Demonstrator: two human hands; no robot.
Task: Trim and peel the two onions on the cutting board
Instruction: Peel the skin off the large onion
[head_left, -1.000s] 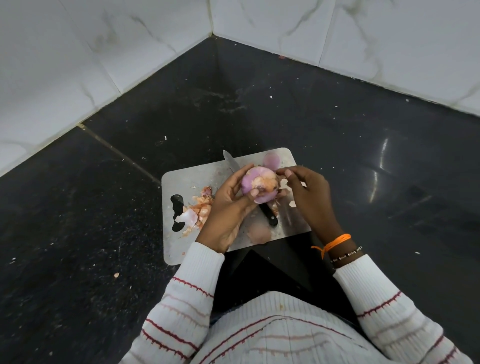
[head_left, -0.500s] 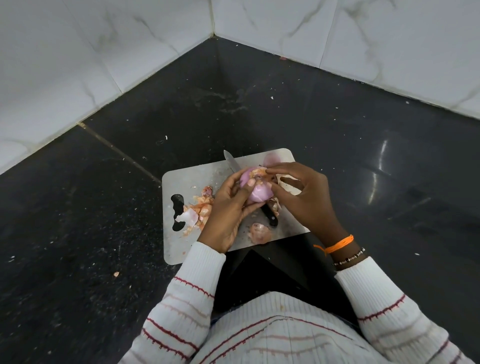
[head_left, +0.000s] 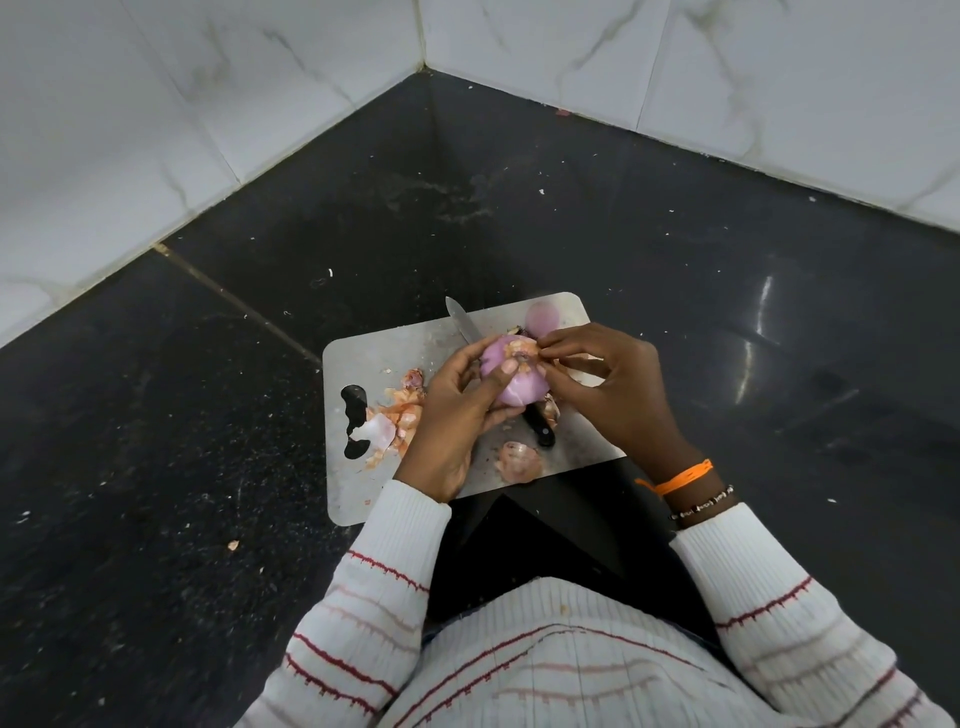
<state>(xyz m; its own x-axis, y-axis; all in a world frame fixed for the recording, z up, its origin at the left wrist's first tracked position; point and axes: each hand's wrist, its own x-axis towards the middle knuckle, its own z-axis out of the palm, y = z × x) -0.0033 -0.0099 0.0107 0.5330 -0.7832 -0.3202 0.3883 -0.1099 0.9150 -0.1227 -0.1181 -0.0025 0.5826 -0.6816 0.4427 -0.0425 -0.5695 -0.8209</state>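
Observation:
My left hand (head_left: 457, 410) grips a purple onion (head_left: 511, 371) and holds it above the steel cutting board (head_left: 374, 358). Most of its surface is bare and shiny, with a patch of papery skin at its top end. My right hand (head_left: 608, 387) pinches that skin at the onion's top with thumb and fingertips. A second, peeled onion (head_left: 542, 314) lies at the board's far right corner, partly hidden by my right hand. A knife lies on the board under the hands, its blade tip (head_left: 458, 318) pointing away and its black handle (head_left: 540, 426) toward me.
Orange and white peel scraps (head_left: 395, 421) are heaped by the board's handle cutout (head_left: 354, 421). One more peel piece (head_left: 519, 461) lies near the board's front edge. The board sits on a dark floor in a corner of white marble walls (head_left: 208, 104).
My left hand has turned the onion so its skin patch faces up. My right hand has moved in from the right onto the onion's top and now pinches the skin.

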